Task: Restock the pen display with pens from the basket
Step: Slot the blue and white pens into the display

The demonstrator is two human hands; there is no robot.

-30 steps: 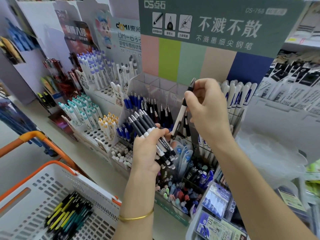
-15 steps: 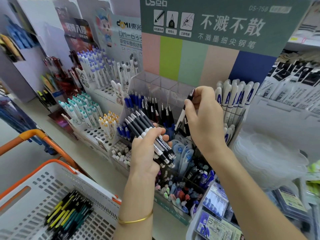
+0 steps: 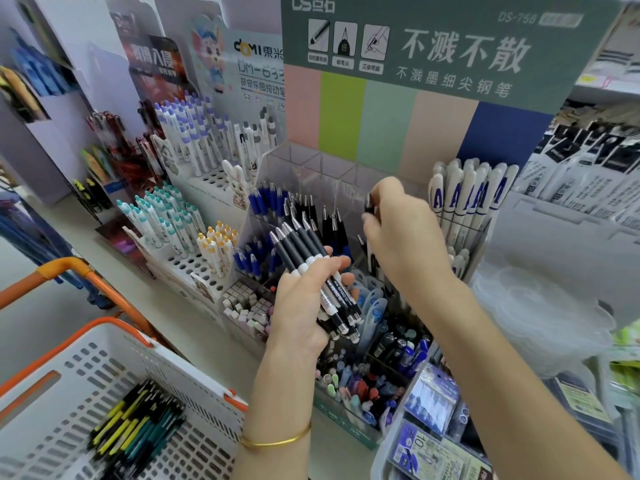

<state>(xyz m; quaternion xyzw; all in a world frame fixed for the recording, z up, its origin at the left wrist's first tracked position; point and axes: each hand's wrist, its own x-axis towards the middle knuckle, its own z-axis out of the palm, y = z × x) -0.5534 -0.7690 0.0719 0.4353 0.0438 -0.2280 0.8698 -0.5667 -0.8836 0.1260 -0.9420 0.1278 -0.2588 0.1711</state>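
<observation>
I wore one thin gold bangle [image 3: 277, 441] round my left forearm [image 3: 277, 393]. It was a plain, smooth, narrow band, lying slightly slanted across the arm some way below my left hand [image 3: 301, 306]. That forearm and my right forearm [image 3: 485, 358] were bare to the lower edge of the view. My right hand [image 3: 405, 240] was bare too. My nails looked short; the blur hid more.

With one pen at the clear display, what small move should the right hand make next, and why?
Probably release it: the right hand pinches the black top of a single black-and-white pen already standing low in the clear acrylic display compartment. The left hand grips a bundle of matching black-and-white pens, so reaching for another would follow.
</observation>
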